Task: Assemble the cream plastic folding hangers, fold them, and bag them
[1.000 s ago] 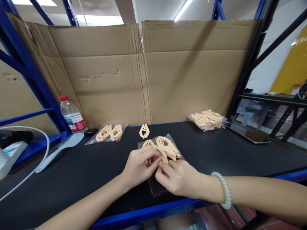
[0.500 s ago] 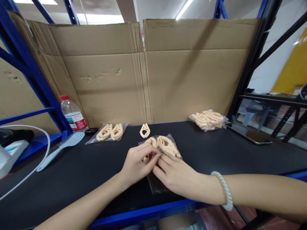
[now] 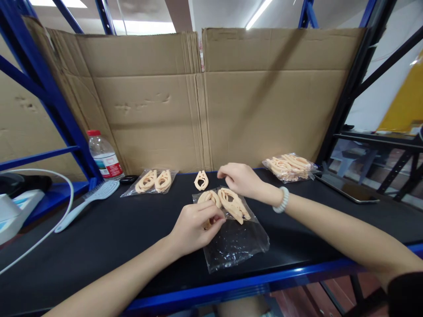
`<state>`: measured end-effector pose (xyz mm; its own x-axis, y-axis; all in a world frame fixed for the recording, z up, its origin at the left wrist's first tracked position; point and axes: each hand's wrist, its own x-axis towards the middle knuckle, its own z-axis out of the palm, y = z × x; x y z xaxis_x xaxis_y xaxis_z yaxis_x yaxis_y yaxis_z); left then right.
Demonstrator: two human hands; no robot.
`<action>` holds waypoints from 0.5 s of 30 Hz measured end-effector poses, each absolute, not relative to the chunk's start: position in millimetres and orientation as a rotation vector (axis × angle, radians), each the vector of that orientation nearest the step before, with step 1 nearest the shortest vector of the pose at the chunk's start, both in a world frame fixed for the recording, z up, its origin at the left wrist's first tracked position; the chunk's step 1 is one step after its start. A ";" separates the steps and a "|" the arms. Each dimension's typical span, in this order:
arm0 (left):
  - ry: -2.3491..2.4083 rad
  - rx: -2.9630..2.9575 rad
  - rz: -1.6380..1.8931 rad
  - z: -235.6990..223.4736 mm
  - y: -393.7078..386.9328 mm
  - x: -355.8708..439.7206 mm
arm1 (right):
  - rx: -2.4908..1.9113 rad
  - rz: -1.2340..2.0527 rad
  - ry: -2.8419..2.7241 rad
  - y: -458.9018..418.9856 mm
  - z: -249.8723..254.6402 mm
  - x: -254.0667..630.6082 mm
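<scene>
A clear plastic bag (image 3: pixel 236 246) lies on the black table before me, with beige teardrop-shaped plastic pieces (image 3: pixel 233 204), apparently folded hangers, in its far part. My left hand (image 3: pixel 198 226) is closed in a pinch at the bag's left side, beside the pieces; its fingers cover part of them. Beyond the bag, my right hand (image 3: pixel 243 179) is raised with fingers loosely bent and nothing visible in them. A single loose folded hanger (image 3: pixel 201 180) sits left of that hand, apart from it, near the cardboard.
Filled bags lie at the back left (image 3: pixel 153 181) and back right (image 3: pixel 289 167). A bottle (image 3: pixel 105 158), a pale blue hairbrush (image 3: pixel 87 204) and a white cable (image 3: pixel 66 211) are at left. A phone-like device (image 3: pixel 346 187) lies at right. Cardboard (image 3: pixel 148 110) walls the back.
My right hand has left the bag and moved up and away, toward the loose hanger. The bag's near part now lies uncovered. My left hand stays at the bag.
</scene>
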<state>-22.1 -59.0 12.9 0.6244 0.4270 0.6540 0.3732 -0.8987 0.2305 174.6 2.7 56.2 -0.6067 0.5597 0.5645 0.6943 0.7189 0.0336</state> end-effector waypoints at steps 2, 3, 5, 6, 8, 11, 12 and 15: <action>0.683 2.765 1.130 12.8 -59.5 -22.5 | -0.894 -0.304 -2.525 39.9 54.5 165.1; 0.682 2.763 1.139 13.1 -59.8 -22.6 | -0.849 -0.287 -2.598 57.0 52.9 159.0; 0.674 2.759 1.160 14.2 -60.5 -22.9 | -0.801 -0.266 -2.709 85.9 49.2 144.8; 0.667 2.757 1.168 14.9 -60.9 -23.1 | -0.795 -0.258 -2.751 97.3 47.4 137.0; 0.658 2.756 1.175 15.7 -61.6 -23.5 | -0.795 -0.250 -2.817 114.2 43.5 121.5; 0.662 2.752 1.177 15.3 -61.8 -24.7 | -0.819 -0.245 -2.887 127.1 37.5 104.0; 0.668 2.752 1.177 14.7 -61.6 -25.1 | -0.833 -0.244 -2.904 129.1 35.8 101.3; 0.687 2.752 1.174 13.1 -60.8 -26.4 | -0.891 -0.246 -2.927 131.6 34.0 105.2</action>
